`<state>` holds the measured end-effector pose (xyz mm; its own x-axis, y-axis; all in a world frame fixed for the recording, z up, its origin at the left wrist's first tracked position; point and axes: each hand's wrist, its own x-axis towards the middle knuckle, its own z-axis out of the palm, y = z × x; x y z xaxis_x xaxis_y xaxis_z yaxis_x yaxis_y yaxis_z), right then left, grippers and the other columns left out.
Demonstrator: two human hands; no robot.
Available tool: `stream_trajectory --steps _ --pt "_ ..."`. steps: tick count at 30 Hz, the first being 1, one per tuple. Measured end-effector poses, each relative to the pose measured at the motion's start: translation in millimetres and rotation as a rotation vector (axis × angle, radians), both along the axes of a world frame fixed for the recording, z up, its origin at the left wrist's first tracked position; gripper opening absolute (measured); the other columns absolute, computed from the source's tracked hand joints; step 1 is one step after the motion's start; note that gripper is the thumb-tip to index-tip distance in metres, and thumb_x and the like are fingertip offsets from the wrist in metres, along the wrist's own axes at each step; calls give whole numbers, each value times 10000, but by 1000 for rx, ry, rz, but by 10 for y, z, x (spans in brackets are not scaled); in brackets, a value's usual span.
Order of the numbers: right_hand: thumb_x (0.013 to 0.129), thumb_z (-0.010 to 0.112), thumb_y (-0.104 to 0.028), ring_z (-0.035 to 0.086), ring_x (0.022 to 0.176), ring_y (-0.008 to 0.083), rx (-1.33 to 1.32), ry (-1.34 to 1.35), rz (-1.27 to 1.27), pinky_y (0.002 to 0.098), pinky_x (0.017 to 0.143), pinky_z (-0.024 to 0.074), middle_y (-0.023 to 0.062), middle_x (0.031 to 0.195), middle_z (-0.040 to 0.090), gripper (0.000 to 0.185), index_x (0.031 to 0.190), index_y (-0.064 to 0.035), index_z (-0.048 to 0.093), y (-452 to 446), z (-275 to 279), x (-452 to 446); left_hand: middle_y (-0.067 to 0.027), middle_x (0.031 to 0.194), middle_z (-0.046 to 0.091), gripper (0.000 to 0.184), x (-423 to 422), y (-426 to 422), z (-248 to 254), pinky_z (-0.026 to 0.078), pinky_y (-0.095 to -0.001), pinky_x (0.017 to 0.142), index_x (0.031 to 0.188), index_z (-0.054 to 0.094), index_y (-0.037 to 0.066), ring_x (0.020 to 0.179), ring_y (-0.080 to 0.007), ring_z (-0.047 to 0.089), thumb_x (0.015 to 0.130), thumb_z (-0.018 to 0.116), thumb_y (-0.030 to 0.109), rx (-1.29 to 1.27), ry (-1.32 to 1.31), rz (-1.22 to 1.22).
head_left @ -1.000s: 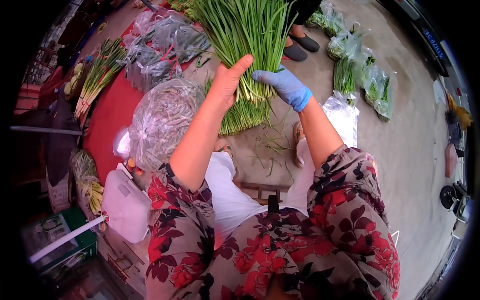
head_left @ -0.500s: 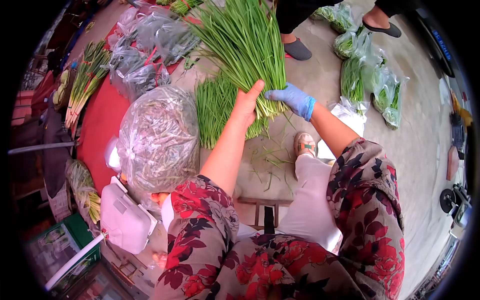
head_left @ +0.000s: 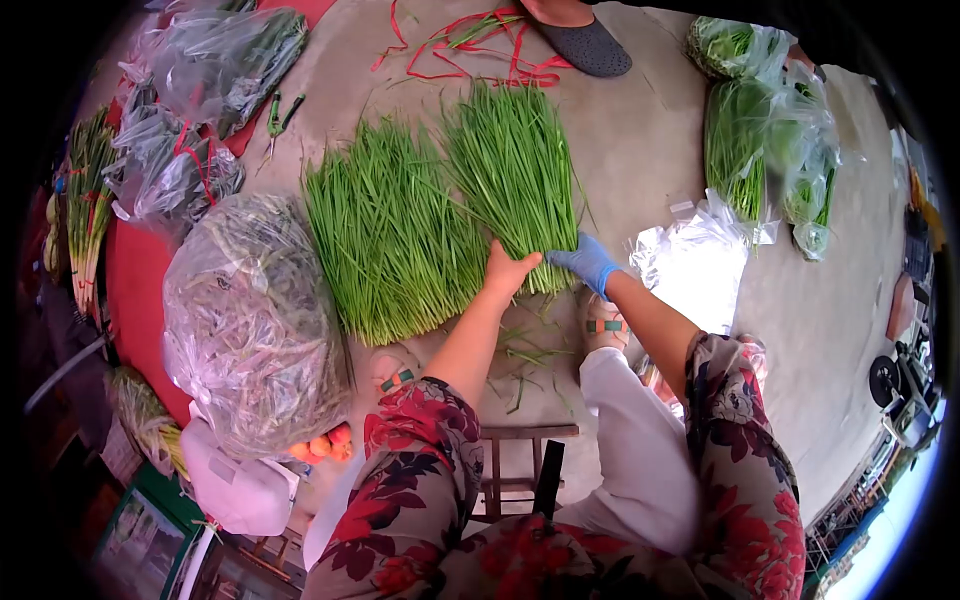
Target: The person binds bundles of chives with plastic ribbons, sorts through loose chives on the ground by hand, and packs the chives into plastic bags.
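Between my hands is a bunch of long green chives, its leaf tips pointing away from me and its pale cut ends toward me. My bare left hand grips the lower left side of the stems, thumb across the top. On the lower right side, my right hand, in a blue glove, closes on the same stems; part of its fingers is hidden. Directly left lies a wider pile of chives on the concrete floor, its left-to-right spread touching the bunch. Loose cut blades are scattered below my hands.
A large clear bag of vegetables stands left, above a pink scale. Green-handled scissors and red ribbon lie farther out. To the right are white plastic bags and bagged greens. Another person's slipper is ahead.
My hands have lowered the raised bunch of chives to the floor, beside the right of the pile. The view has tilted and shifted, bringing the scissors and red ribbon into clearer sight.
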<state>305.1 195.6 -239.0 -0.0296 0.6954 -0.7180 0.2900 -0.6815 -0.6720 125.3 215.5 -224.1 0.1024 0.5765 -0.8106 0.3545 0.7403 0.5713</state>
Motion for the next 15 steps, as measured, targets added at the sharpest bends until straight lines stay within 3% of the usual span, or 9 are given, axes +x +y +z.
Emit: stream_trajectory --steps 3,6,9,12,13,15 --pt "721 705 -290 598 955 267 -73 -47 25 333 852 443 191 1036 615 568 1148 39 526 80 120 63 -253 1349 339 927 -86 94 -13 361 -373 977 1359 191 -72 1232 -322 385 710 720 326 -50 88 -79" --pt "753 657 -315 587 982 293 -61 -214 86 332 875 432 217 1076 595 546 1138 51 532 173 -30 224 -257 1131 541 723 -134 85 -45 440 -388 873 1207 415 -95 1030 -361 546 701 701 334 177 318 -186" --pt "783 611 -307 588 972 308 11 -451 192 335 867 438 225 1078 592 503 1130 49 540 449 187 377 -211 1152 553 649 -281 305 -30 432 -373 893 1211 471 -58 1074 -321 539 729 684 320 48 356 -359" --pt "805 578 -282 605 920 305 155 -396 156 341 828 459 200 1017 619 412 1089 17 577 722 260 398 -144 960 647 402 -456 492 16 481 -351 796 1031 613 -12 903 -265 621 750 657 272 123 382 -396" --pt "811 571 -273 612 895 300 181 -336 144 345 809 466 185 985 631 372 1062 0 597 813 227 379 -101 868 665 281 -486 512 37 498 -330 726 936 644 22 784 -217 639 768 637 246 235 374 -274" --pt "819 560 -257 620 847 295 225 -267 187 355 773 476 165 925 644 301 1004 -31 630 946 333 270 -74 843 659 198 -550 599 -90 498 -298 685 916 640 31 730 -174 631 792 625 186 293 363 -123"
